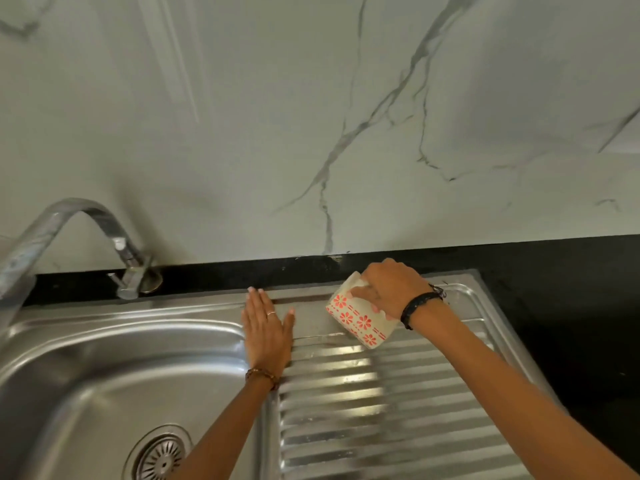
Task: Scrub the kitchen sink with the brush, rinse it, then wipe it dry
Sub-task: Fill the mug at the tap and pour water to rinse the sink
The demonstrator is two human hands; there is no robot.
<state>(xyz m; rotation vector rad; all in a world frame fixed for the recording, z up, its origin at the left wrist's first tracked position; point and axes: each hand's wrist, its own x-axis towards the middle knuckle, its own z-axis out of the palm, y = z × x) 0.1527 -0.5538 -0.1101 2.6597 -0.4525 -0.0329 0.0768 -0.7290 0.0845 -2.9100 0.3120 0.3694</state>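
Forearms enter from the bottom edge, elbows cut off; the drain strainer [160, 457] is partly cropped and the basin of the sink [104, 368] runs out of view at left. Left hand [266, 327] lies palm-down, fingers straight and together, on the ledge between basin and ribbed drainboard [374, 410]. Farther back, right hand [391, 289] presses curled fingers onto a folded white cloth [356, 322] with red flower print at the drainboard's rear; fingertips hidden, faucet [86, 230] blurred.

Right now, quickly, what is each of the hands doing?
Left hand: open, fingers straight, lying flat on the sink's rim.
Right hand: closed, gripping a folded white cloth with red flowers on the drainboard.
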